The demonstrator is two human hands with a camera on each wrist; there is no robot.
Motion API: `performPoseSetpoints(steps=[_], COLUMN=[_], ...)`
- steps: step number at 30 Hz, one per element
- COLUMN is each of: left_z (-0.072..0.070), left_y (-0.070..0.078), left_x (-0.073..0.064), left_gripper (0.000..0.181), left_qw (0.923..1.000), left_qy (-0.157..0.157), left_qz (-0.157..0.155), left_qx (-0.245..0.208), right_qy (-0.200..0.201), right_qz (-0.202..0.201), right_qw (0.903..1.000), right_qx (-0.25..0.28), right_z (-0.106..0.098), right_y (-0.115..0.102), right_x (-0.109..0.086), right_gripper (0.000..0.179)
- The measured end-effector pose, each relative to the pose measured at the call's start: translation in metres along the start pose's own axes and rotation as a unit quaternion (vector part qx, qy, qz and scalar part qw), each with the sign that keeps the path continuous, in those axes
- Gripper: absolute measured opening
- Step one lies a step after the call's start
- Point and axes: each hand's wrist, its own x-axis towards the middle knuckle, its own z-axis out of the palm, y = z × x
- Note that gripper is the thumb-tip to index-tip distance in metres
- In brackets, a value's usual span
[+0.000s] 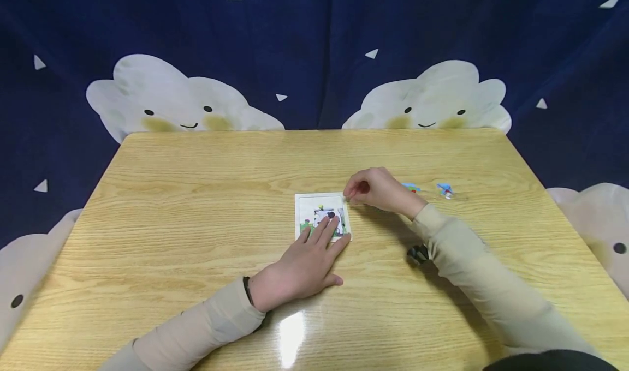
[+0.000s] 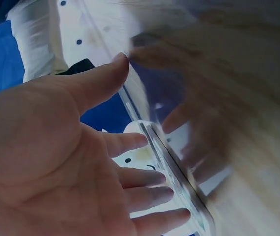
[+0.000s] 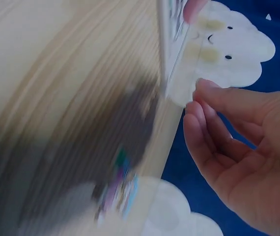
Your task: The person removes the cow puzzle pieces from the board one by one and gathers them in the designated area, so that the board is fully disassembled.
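Note:
A white square jigsaw board [image 1: 308, 197] lies near the middle of the table, with picture pieces along its lower part. My left hand [image 1: 307, 267] rests across the board's lower edge, its straight fingers lying over the picture and hiding part of it. At the board's upper right corner is my right hand [image 1: 377, 190], thumb and index fingertip brought together and the other fingers curled. The right wrist view shows no piece between those fingertips, which are close by the board's edge [image 3: 163, 49].
Right of my right hand lie two small colourful jigsaw pieces, one piece [image 1: 410, 187] partly behind the hand and another piece [image 1: 445, 190] farther right. The wooden table [image 1: 196, 196] ends at a dark blue curtain [image 1: 304, 33] with white clouds.

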Motion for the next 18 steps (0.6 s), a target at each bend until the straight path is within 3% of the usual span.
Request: performPoseSetpoints(steps=[7,13,18], left_z=[0.0,-0.001,-0.001], left_y=[0.007,0.009,0.008], left_x=[0.008,0.009,0.01], left_gripper=[0.078,0.077,0.077], left_qw=[0.9999,0.9994,0.9993], left_qy=[-0.017,-0.014,-0.019], left_qz=[-0.003,-0.005,-0.003], left_qx=[0.002,0.032,0.032], right_qy=[-0.031,-0.052,-0.057], right_qz=[-0.003,0.047,0.07], right_qw=[0.9987,0.9966,0.9953], right_qx=[0.041,0.042,0.035], right_z=[0.022,0.034,0.036], right_y=[-0.017,-0.028,-0.03], right_x=[0.02,0.031,0.036], right_gripper=[0.006,0.005,0.005])
